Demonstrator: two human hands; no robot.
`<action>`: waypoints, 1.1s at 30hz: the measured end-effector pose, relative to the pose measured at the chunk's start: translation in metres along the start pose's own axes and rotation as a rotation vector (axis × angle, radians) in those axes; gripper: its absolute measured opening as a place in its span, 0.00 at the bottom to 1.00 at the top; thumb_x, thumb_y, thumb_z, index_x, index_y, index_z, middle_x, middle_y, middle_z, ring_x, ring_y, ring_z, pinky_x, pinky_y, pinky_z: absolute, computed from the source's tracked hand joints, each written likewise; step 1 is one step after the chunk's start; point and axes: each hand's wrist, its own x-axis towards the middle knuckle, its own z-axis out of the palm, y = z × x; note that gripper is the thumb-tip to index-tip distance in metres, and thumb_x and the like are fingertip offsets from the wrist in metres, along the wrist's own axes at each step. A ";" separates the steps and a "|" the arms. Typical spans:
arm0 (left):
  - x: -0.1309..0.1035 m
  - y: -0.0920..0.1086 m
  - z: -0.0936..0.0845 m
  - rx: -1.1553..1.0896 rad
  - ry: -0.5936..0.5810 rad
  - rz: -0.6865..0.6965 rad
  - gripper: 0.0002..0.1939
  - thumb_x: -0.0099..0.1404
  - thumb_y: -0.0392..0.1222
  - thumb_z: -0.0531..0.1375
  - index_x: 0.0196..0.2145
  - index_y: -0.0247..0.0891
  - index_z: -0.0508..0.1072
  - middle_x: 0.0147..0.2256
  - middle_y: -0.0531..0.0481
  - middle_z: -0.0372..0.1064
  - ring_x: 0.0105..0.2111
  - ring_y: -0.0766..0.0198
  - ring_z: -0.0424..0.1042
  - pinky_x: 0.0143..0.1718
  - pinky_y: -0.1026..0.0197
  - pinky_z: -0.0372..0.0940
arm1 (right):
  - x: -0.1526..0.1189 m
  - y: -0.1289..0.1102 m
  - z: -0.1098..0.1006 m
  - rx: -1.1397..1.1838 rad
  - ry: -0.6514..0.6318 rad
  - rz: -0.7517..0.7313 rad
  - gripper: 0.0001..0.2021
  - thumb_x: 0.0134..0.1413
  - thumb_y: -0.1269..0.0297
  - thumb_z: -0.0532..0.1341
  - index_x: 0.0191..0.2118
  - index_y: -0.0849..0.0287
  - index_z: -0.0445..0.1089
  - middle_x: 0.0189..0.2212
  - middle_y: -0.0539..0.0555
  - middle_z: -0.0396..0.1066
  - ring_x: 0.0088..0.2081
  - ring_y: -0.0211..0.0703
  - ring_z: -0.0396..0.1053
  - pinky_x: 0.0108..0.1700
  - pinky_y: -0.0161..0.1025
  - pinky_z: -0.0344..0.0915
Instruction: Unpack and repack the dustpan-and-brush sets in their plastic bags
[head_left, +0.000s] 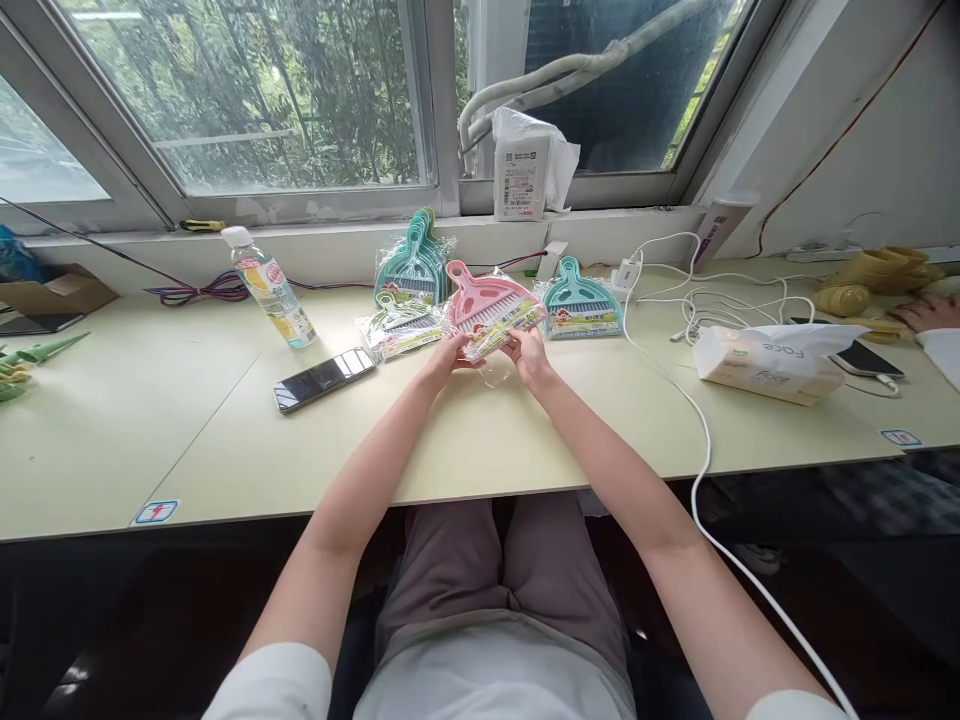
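Note:
Both my hands hold a pink dustpan-and-brush set [487, 305] in clear wrapping, tilted above the table. My left hand [450, 355] is closed on its lower left edge, and my right hand [527, 352] grips the lower right part. Behind it to the left stands a stack of wrapped green sets [416, 262]. A pale green wrapped set [405, 328] lies just left of the pink one. To the right, a teal set [581, 303] rests near the window sill.
A phone [324, 380] and a bottle [270, 290] are on the left. On the right are a tissue pack [769, 365], white cables [705, 430], a dark phone [866, 360] and another person's hand [930, 312]. A box [523, 180] sits on the sill.

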 end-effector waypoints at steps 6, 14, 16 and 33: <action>-0.002 -0.002 0.003 0.033 0.006 0.002 0.19 0.57 0.43 0.58 0.45 0.32 0.68 0.29 0.48 0.73 0.25 0.62 0.73 0.36 0.52 0.73 | 0.008 0.000 -0.010 -0.037 -0.060 0.058 0.21 0.45 0.78 0.57 0.47 0.53 0.62 0.39 0.46 0.75 0.37 0.35 0.75 0.48 0.39 0.75; -0.005 -0.001 0.001 0.046 -0.041 0.033 0.18 0.57 0.45 0.61 0.44 0.34 0.70 0.35 0.45 0.74 0.27 0.64 0.73 0.34 0.55 0.74 | 0.010 0.003 -0.011 -0.056 -0.045 0.048 0.20 0.42 0.79 0.62 0.42 0.54 0.60 0.39 0.46 0.74 0.40 0.39 0.76 0.48 0.43 0.76; -0.005 -0.001 0.002 0.056 -0.059 0.039 0.19 0.56 0.44 0.63 0.44 0.34 0.70 0.37 0.45 0.74 0.28 0.65 0.73 0.35 0.56 0.74 | 0.010 0.003 -0.011 -0.065 -0.024 0.048 0.19 0.42 0.80 0.62 0.40 0.54 0.60 0.39 0.47 0.74 0.40 0.38 0.75 0.47 0.43 0.76; 0.002 0.000 -0.004 0.087 0.018 0.122 0.20 0.55 0.41 0.63 0.44 0.33 0.69 0.34 0.45 0.73 0.26 0.63 0.71 0.31 0.54 0.74 | 0.005 -0.020 -0.008 -0.148 -0.029 0.121 0.04 0.58 0.70 0.59 0.38 0.55 0.65 0.33 0.47 0.76 0.33 0.34 0.75 0.46 0.39 0.75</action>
